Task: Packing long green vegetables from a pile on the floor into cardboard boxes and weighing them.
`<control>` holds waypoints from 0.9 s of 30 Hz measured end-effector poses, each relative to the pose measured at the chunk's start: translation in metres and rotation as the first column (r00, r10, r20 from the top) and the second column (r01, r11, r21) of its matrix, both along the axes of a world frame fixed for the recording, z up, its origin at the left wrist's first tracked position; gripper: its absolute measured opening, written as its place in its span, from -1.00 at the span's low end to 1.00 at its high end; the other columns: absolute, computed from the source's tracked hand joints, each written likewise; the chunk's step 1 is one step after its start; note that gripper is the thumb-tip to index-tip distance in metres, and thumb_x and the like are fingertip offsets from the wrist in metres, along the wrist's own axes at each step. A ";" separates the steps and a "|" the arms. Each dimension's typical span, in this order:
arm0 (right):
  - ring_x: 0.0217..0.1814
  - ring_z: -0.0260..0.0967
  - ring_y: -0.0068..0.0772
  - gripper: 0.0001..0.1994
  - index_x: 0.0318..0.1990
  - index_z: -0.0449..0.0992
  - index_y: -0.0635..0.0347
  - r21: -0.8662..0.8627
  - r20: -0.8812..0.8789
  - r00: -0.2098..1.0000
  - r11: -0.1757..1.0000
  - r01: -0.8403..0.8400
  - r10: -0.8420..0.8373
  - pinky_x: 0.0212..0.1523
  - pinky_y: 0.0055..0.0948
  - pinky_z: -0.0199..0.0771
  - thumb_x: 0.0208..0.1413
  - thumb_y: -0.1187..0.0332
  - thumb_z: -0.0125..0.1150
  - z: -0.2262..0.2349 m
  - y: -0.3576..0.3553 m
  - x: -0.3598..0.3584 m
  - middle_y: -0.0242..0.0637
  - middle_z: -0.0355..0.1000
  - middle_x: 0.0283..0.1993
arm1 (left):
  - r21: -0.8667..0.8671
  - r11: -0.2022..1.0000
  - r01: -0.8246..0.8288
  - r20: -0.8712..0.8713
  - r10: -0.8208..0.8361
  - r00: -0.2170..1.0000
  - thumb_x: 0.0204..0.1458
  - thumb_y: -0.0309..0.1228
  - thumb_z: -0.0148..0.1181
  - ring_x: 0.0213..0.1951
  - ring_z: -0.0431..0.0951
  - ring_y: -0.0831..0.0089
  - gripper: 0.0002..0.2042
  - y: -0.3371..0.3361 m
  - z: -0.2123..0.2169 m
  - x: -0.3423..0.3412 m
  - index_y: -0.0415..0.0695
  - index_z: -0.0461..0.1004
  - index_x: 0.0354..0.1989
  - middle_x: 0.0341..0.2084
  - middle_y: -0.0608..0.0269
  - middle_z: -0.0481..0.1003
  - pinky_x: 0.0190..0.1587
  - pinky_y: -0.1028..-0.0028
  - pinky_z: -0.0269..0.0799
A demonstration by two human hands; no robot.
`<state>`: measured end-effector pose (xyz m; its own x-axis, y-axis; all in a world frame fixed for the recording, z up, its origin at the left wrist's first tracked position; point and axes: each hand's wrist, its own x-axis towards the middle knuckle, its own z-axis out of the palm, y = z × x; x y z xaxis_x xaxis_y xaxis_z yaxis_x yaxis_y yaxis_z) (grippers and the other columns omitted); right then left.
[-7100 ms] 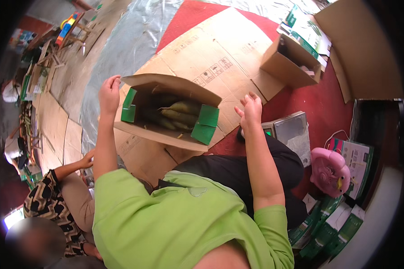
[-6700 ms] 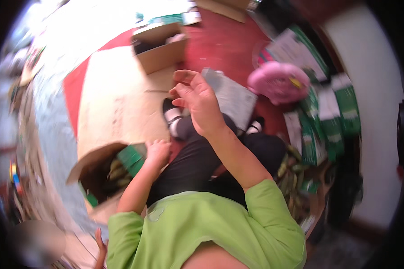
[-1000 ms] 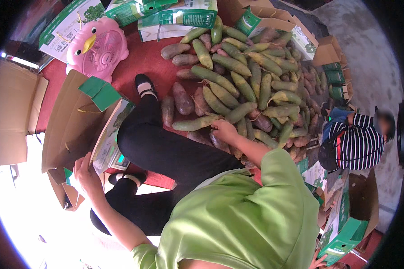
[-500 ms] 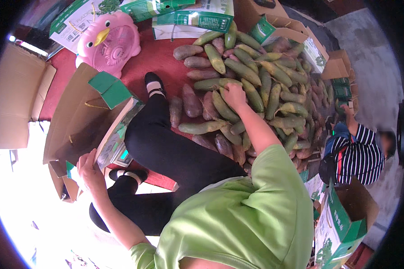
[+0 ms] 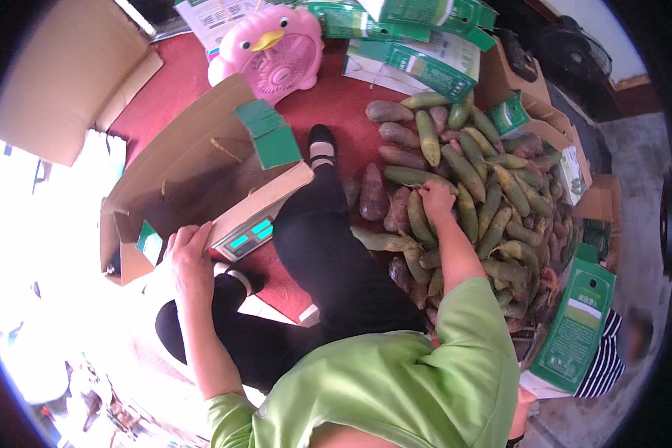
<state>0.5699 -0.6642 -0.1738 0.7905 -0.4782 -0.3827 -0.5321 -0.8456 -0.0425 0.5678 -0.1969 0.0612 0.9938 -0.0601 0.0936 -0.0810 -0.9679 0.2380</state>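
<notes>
My right hand (image 5: 438,200) reaches into a heap of long vegetables. Its fingers curl around the upper end of a green radish (image 5: 420,222); other green radishes (image 5: 464,173) and dull purple ones (image 5: 373,194) lie all about it. On the left, my left hand (image 5: 189,257) grips the near edge of an opened cardboard box (image 5: 179,160) with green flaps. Below that edge, a scale with a lit green display (image 5: 252,234) shows under the box. The box's floor is partly in shadow.
A pink bird-shaped fan (image 5: 269,56) stands at the back on the red mat (image 5: 336,75). Green-and-white cartons (image 5: 414,63) lie behind the heap. At right, a person in a striped top (image 5: 603,358) is partly hidden by a green carton (image 5: 575,321). A black fan (image 5: 575,52) stands far right.
The view has shifted, so the box and heap sit differently in it. The scale's display shows more. A green carton now stands in front of the person at right. My right hand stays among the radishes.
</notes>
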 end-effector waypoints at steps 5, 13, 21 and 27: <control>-0.20 0.43 -0.12 -0.79 -0.30 0.56 0.13 0.106 0.257 0.964 0.989 -0.102 0.072 -0.13 -0.22 0.37 -0.04 0.23 0.18 0.011 -0.011 -0.026 -0.20 0.47 -0.23 | 0.004 1.000 0.014 0.012 -0.014 1.000 -0.20 -0.61 0.08 -0.23 0.44 0.26 -0.70 0.004 -0.005 0.003 -0.07 0.56 -0.24 -0.35 0.26 0.47 -0.16 0.32 0.36; -0.23 0.40 -0.20 -0.85 -0.29 0.51 0.28 0.279 0.606 0.794 0.949 -0.146 -0.055 -0.21 -0.34 0.37 -0.02 0.42 0.17 0.053 -0.025 -0.084 -0.20 0.45 -0.25 | 0.095 0.995 -0.003 0.004 0.003 1.000 -0.11 -0.48 0.04 -0.21 0.45 0.34 -0.73 0.006 -0.003 -0.001 0.07 0.54 -0.22 -0.32 0.34 0.46 -0.17 0.36 0.36; -0.27 0.31 -0.63 -0.90 -0.28 0.48 0.35 0.413 0.803 0.554 0.874 -0.254 -0.218 -0.25 -0.62 0.33 0.03 0.56 0.11 0.210 0.040 -0.033 -0.36 0.41 -0.28 | 0.114 0.993 0.006 0.004 -0.007 1.000 -0.11 -0.46 0.05 -0.22 0.45 0.36 -0.74 0.010 -0.005 -0.003 0.07 0.55 -0.22 -0.33 0.37 0.45 -0.18 0.40 0.36; -0.22 0.37 -0.57 -0.87 -0.24 0.49 0.37 0.415 0.909 0.309 0.546 -0.728 -0.279 -0.24 -0.60 0.40 0.08 0.54 0.07 0.334 0.133 0.034 -0.30 0.45 -0.21 | 0.134 0.991 0.005 0.002 -0.005 1.000 -0.11 -0.46 0.05 -0.24 0.45 0.36 -0.74 0.016 -0.004 -0.007 0.06 0.55 -0.23 -0.35 0.35 0.46 -0.20 0.40 0.38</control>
<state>0.6043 -0.5311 0.1604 0.8268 -0.1790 0.5333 0.4769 -0.2796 -0.8333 0.5611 -0.1813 0.0571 0.9933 -0.0770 0.0865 -0.0861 -0.9906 0.1064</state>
